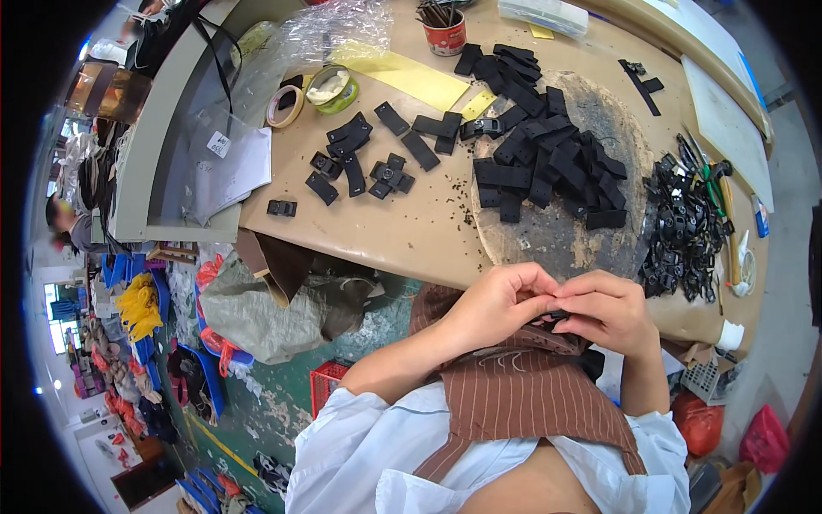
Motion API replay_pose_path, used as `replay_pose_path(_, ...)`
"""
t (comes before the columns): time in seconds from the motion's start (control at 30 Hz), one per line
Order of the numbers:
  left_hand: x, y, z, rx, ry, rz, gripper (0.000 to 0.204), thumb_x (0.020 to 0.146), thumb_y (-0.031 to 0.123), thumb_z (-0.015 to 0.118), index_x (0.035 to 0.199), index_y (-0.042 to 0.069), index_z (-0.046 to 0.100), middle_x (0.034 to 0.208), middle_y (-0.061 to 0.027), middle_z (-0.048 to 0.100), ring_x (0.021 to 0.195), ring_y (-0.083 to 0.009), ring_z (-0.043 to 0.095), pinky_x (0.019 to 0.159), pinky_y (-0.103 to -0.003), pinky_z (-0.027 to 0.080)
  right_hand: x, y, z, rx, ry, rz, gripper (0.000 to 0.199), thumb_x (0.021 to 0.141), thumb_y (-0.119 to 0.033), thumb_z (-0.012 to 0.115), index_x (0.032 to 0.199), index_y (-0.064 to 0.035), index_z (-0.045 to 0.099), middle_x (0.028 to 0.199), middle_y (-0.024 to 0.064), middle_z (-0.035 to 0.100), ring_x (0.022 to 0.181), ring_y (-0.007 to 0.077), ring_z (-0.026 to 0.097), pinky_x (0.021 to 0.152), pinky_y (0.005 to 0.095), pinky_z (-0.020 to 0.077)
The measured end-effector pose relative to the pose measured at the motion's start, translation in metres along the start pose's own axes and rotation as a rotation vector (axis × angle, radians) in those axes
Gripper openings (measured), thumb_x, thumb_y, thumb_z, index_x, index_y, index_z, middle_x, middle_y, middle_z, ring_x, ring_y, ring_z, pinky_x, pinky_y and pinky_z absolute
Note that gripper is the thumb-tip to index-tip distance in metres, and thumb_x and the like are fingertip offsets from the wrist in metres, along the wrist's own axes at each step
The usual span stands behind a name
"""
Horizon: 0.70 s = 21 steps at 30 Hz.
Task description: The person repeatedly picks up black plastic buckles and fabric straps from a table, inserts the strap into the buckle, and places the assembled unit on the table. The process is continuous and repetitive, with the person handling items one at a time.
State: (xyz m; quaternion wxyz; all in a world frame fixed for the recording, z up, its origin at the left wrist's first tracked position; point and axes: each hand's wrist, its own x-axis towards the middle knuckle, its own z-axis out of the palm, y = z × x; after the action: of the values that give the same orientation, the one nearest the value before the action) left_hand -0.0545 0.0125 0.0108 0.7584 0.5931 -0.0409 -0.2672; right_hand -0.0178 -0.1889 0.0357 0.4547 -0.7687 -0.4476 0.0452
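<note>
My left hand (505,300) and my right hand (612,310) meet in front of my apron, just off the table's near edge. Their fingertips are pinched together around a small black piece (556,315), mostly hidden by the fingers, so its kind does not show. Beyond them lies a heap of short black strap pieces (548,163) on a round, worn wooden board (514,244). To the right of the board is a pile of black buckles (676,227). More strap pieces (349,135) and a few buckles (282,207) lie on the left of the table.
A red tin (446,38) with thin rods stands at the back. Tape rolls (285,106), a green tape roll (332,89) and plastic film (342,34) lie to the left. Pliers and a hammer (726,184) lie right. Tiny dark bits (462,214) are scattered beside the board.
</note>
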Motion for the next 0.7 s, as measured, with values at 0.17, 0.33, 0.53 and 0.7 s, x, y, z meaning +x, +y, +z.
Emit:
replay_pose_path(0.17, 0.003, -0.004, -0.006, 0.020, 0.068, -0.007, 0.017, 0.086, 0.001, 0.058, 0.103, -0.001, 0.054, 0.096, -0.0062, 0.062, 0.089, -0.0099, 0.059, 0.078, -0.023, 0.049, 0.003, 0.005, 0.012, -0.050, 0.107, 0.019, 0.022, 0.065, -0.009, 0.077, 0.084, -0.0042, 0.065, 0.086, 0.0084, 0.062, 0.072, 0.0209, 0.062, 0.062, 0.0300, 0.0513)
replay_pose_path(0.33, 0.004, -0.014, -0.001, -0.509, 0.144, 0.121, 0.030, 0.085, 0.002, 0.060, 0.113, 0.002, 0.049, 0.102, -0.0076, 0.060, 0.091, -0.0111, 0.058, 0.078, -0.024, 0.049, -0.002, 0.002, 0.040, -0.048, 0.492, 0.198, 0.024, 0.060, -0.012, 0.082, 0.074, -0.0065, 0.063, 0.083, 0.0067, 0.054, 0.074, 0.0181, 0.056, 0.063, 0.0282, 0.0487)
replay_pose_path(0.53, -0.001, -0.004, -0.004, -0.205, 0.114, 0.001, 0.014, 0.084, 0.007, 0.063, 0.096, 0.000, 0.064, 0.084, -0.0012, 0.065, 0.076, -0.0058, 0.058, 0.069, -0.021, 0.047, 0.003, -0.007, 0.031, 0.112, 0.505, 0.249, 0.047, 0.061, -0.019, 0.082, 0.101, -0.0038, 0.062, 0.088, 0.0076, 0.052, 0.075, 0.0181, 0.053, 0.067, 0.0276, 0.0449)
replay_pose_path(0.7, -0.011, 0.007, -0.013, 0.208, -0.046, 0.018, 0.016, 0.082, 0.007, 0.066, 0.096, 0.001, 0.066, 0.081, -0.0028, 0.065, 0.076, -0.0067, 0.058, 0.067, -0.023, 0.046, 0.008, -0.008, -0.001, 0.284, -0.006, 0.183, 0.032, 0.069, -0.011, 0.075, 0.098, -0.0020, 0.066, 0.096, 0.0094, 0.061, 0.079, 0.0176, 0.060, 0.067, 0.0282, 0.0493)
